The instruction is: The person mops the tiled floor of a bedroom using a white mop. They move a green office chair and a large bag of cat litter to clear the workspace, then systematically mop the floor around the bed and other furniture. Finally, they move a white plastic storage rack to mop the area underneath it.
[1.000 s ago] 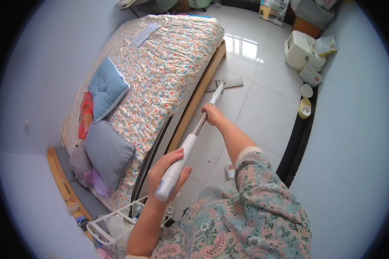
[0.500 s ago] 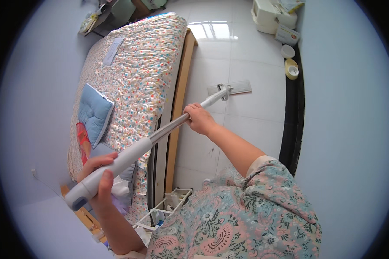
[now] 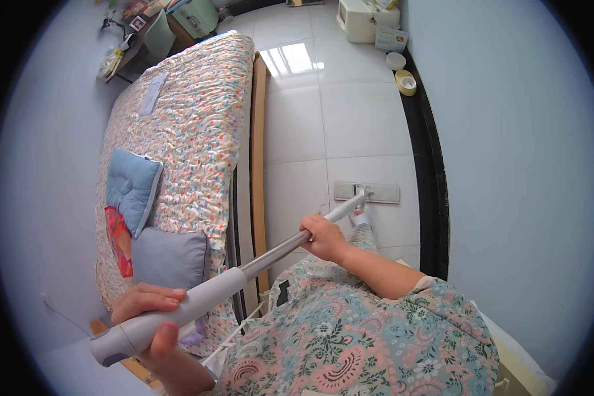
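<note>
A flat mop [image 3: 211, 295] with a thick pale grip and a metal pole runs from lower left toward the middle right. My left hand [image 3: 153, 323] is wrapped round the thick grip near its end. Farther along, my right hand [image 3: 325, 238] closes round the metal pole. The wide grey mop head [image 3: 383, 193] lies flat on the tiled floor [image 3: 296, 125], just beyond my foot [image 3: 360, 219]. Its joint is tilted toward me.
On the left stands a bed with a dotted cover [image 3: 185, 112], a wooden side rail [image 3: 259, 165], a blue cushion [image 3: 132, 187] and a grey pillow [image 3: 170, 256]. Along the right wall are a black baseboard [image 3: 432, 191], a yellow bowl [image 3: 405, 83], a white bowl [image 3: 395, 61] and a white box [image 3: 358, 20].
The mop head has come nearer to me, from beside the bed's middle to just ahead of my foot. Both hands keep their hold and sit lower in view. My foot now shows.
</note>
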Available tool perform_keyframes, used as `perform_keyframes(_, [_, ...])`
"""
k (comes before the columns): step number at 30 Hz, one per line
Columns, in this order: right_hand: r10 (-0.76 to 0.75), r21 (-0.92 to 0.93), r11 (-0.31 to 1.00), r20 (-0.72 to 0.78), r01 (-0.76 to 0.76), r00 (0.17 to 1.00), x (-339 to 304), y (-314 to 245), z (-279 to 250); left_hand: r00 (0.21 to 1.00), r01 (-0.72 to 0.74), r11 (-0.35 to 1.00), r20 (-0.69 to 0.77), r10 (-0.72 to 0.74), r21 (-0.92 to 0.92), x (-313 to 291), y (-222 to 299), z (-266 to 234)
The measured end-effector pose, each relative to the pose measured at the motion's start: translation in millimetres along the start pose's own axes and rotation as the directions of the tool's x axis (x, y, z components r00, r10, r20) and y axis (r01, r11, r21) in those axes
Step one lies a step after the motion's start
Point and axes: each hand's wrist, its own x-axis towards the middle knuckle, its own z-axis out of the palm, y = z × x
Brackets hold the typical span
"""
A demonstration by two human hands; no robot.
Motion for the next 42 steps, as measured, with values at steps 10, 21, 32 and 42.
perform_keyframes(10, [-0.365, 0.192, 0.925, 0.216, 0.327, 0.906, 74.0, -22.2, 9.9, 0.89, -0.081, 0.973, -0.456, -0.027, -0.217, -37.1, 19.3, -18.2])
perform_keyframes(21, [-0.311, 0.037, 0.935, 0.562, 0.352, 0.767, 226.8, 50.5, -15.3, 0.892, 0.047, 0.985, -0.452, 0.032, 0.163, 71.6, -16.0, 87.3])
perform_keyframes(32, [-0.228, -0.044, 0.97, 0.163, 0.238, 0.96, 267.8, 154.4, -136.7, 0.963, 0.143, 0.984, -0.214, -0.163, -0.104, 163.0, -27.3, 181.4])
perform_keyframes(42, [0.003, -0.134, 0.99, -0.329, -0.05, 0.944, 213.9, 217.1, -239.7, 0.939, -0.096, 0.989, 0.318, 0.126, -0.11, 230.4, 17.1, 269.8])
